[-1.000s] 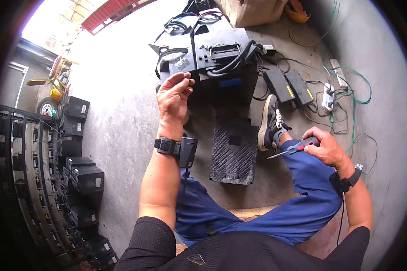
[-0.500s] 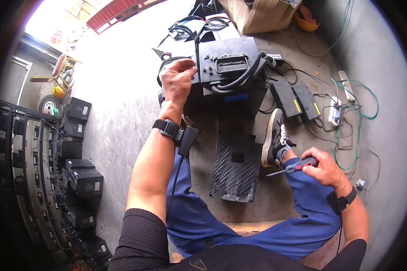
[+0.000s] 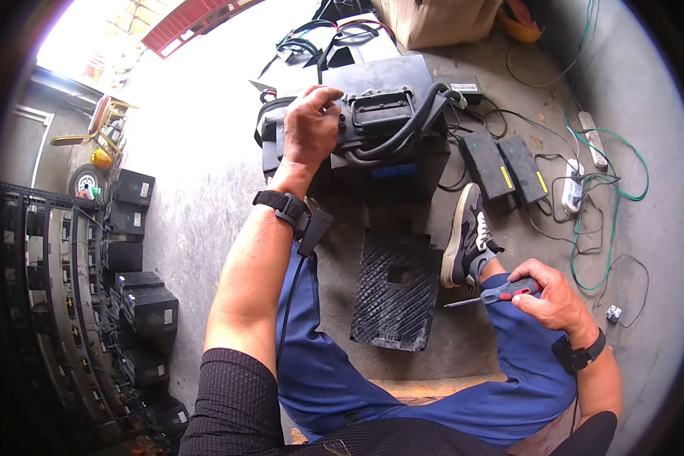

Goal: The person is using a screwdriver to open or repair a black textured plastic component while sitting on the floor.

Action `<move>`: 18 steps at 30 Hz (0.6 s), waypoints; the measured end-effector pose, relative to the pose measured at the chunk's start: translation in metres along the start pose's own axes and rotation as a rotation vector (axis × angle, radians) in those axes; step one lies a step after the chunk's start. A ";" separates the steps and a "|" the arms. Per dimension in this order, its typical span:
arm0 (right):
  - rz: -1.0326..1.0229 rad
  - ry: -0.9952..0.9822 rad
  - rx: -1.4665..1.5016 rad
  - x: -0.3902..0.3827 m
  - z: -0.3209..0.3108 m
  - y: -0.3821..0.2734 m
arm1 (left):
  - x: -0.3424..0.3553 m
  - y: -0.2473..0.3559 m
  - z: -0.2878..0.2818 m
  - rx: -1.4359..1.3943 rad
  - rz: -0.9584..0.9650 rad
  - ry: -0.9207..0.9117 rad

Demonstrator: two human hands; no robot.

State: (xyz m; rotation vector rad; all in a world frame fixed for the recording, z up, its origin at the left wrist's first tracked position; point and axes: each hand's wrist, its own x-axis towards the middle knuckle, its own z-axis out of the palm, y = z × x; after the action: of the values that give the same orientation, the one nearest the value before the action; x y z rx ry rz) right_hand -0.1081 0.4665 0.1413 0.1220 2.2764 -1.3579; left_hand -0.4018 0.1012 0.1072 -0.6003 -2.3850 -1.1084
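Observation:
My left hand (image 3: 309, 125) rests on the left top edge of a large black battery box (image 3: 391, 129), fingers curled on it; thick black cables run over the box's lid. My right hand (image 3: 552, 295) lies on my right knee, closed around a red-and-blue-handled screwdriver (image 3: 492, 293) whose shaft points left. A black ribbed cover panel (image 3: 395, 289) lies flat on the concrete between my legs, in front of the box. My grey shoe (image 3: 463, 235) stands beside the panel.
Two black charger bricks (image 3: 505, 163) lie right of the box, with a white power strip (image 3: 572, 190) and green wire (image 3: 608, 190). Stacked black batteries (image 3: 133, 251) line the left. A cardboard box (image 3: 441, 19) stands at the back.
My left hand reached forward from mid-air and came down on the battery box's top edge. My right hand with the screwdriver stayed on my knee. The view shifted closer to the box.

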 end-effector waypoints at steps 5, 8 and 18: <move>0.016 0.008 -0.008 -0.001 -0.001 -0.001 | -0.003 -0.001 -0.001 -0.012 -0.007 -0.008; 0.021 0.017 -0.014 -0.001 -0.001 -0.004 | -0.004 -0.002 -0.001 -0.030 -0.018 -0.010; 0.015 0.010 -0.038 -0.001 0.002 -0.003 | 0.004 -0.009 0.002 -0.023 0.030 0.052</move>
State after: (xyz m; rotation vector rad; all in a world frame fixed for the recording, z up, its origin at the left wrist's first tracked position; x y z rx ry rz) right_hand -0.1072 0.4640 0.1432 0.1334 2.3039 -1.3085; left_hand -0.4102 0.0981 0.1026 -0.6050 -2.3150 -1.1260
